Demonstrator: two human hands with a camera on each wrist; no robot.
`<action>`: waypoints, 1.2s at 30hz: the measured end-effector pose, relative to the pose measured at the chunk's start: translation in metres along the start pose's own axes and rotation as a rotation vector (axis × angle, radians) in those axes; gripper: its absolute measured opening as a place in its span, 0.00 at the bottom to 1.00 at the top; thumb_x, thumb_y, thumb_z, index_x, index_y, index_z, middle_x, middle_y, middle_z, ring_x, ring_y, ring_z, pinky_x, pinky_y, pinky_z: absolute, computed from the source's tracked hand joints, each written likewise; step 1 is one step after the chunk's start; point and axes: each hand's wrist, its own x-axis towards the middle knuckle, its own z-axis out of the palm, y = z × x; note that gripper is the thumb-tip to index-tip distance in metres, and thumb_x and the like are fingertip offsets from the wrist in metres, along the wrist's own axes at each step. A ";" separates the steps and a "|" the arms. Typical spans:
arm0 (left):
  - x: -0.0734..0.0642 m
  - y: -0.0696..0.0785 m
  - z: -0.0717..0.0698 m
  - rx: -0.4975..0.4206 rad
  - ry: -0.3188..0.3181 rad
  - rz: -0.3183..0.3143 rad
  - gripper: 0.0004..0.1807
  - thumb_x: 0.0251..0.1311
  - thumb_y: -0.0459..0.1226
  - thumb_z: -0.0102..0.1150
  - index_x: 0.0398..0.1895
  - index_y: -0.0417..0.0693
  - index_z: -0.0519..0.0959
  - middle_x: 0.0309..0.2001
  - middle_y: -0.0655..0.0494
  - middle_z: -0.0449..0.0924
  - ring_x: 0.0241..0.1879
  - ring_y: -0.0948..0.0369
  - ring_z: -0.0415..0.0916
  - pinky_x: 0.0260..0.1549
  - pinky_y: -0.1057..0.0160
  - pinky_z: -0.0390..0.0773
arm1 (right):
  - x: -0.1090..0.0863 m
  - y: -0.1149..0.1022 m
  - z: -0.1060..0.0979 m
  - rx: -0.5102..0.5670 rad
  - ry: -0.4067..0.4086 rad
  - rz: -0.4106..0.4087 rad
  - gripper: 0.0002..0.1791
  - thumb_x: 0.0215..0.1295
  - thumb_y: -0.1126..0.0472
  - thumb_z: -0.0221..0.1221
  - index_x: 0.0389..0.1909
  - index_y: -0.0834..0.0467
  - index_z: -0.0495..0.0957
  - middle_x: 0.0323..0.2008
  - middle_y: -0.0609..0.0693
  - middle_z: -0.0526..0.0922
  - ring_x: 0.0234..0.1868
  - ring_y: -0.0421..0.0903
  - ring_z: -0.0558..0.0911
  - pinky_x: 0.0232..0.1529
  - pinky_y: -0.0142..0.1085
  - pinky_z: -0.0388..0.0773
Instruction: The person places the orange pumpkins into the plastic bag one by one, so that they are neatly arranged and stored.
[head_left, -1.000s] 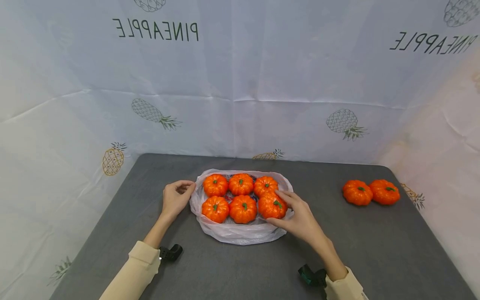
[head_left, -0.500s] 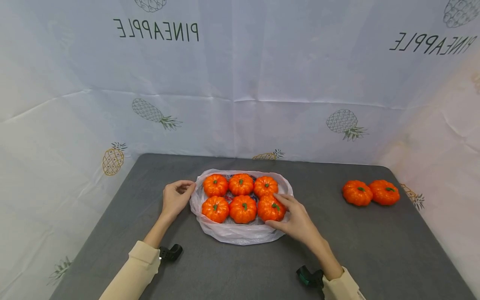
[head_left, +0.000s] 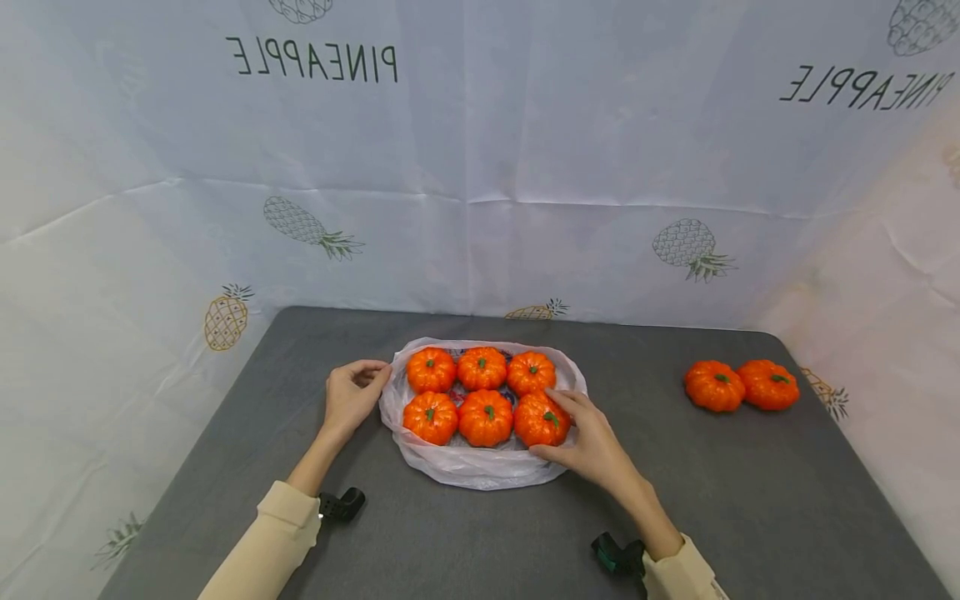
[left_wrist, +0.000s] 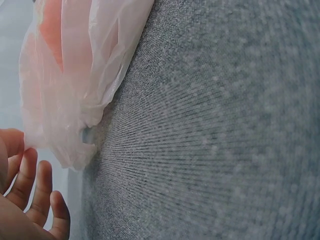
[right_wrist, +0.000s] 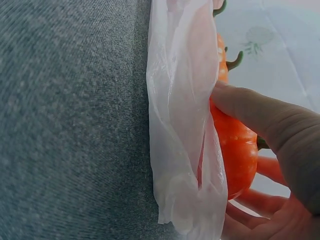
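A thin white plastic bag (head_left: 483, 473) lies spread open on the table with several small orange pumpkins in it, set in two rows. My left hand (head_left: 351, 398) pinches the bag's left rim between thumb and forefinger; the other fingers hang loose beside it in the left wrist view. At the bag's front right corner, my right hand (head_left: 596, 442) grips a pumpkin (head_left: 540, 419) with thumb in front and fingers behind. In the right wrist view this pumpkin (right_wrist: 237, 155) sits inside the bag wall (right_wrist: 182, 110), its lower part hidden by the plastic.
Two more pumpkins, one (head_left: 715, 386) beside the other (head_left: 769, 384), rest side by side at the back right of the dark grey table (head_left: 480, 550). A white curtain (head_left: 480, 250) printed with pineapples hangs behind and along both sides.
My right hand has moved slightly left and lowered its pumpkin into the front right corner of the bag. The left hand has stayed at the bag's rim.
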 end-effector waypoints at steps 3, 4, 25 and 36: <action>0.000 0.000 0.000 0.002 0.000 0.000 0.09 0.64 0.39 0.69 0.37 0.42 0.89 0.33 0.44 0.88 0.26 0.71 0.76 0.29 0.73 0.76 | 0.000 0.001 0.001 -0.011 -0.003 0.010 0.45 0.47 0.54 0.81 0.66 0.66 0.75 0.61 0.64 0.79 0.60 0.61 0.80 0.59 0.58 0.80; 0.000 0.000 0.000 0.001 0.000 -0.001 0.09 0.64 0.39 0.69 0.37 0.42 0.89 0.33 0.44 0.88 0.26 0.71 0.76 0.29 0.73 0.76 | -0.001 0.002 0.002 -0.013 -0.004 0.012 0.45 0.47 0.54 0.81 0.66 0.65 0.75 0.61 0.64 0.79 0.60 0.61 0.80 0.58 0.58 0.80; 0.000 -0.001 0.000 0.015 0.001 -0.006 0.09 0.64 0.40 0.68 0.38 0.42 0.89 0.33 0.45 0.88 0.27 0.71 0.76 0.31 0.73 0.76 | 0.000 0.003 0.002 -0.022 -0.012 -0.016 0.43 0.52 0.51 0.78 0.66 0.66 0.75 0.64 0.65 0.77 0.62 0.62 0.79 0.60 0.58 0.79; 0.000 -0.001 0.001 0.008 -0.003 0.002 0.09 0.64 0.40 0.68 0.38 0.42 0.89 0.33 0.44 0.88 0.26 0.71 0.76 0.31 0.74 0.76 | -0.001 0.002 0.002 -0.029 0.014 -0.024 0.41 0.53 0.51 0.78 0.65 0.65 0.77 0.62 0.63 0.78 0.61 0.61 0.79 0.59 0.58 0.79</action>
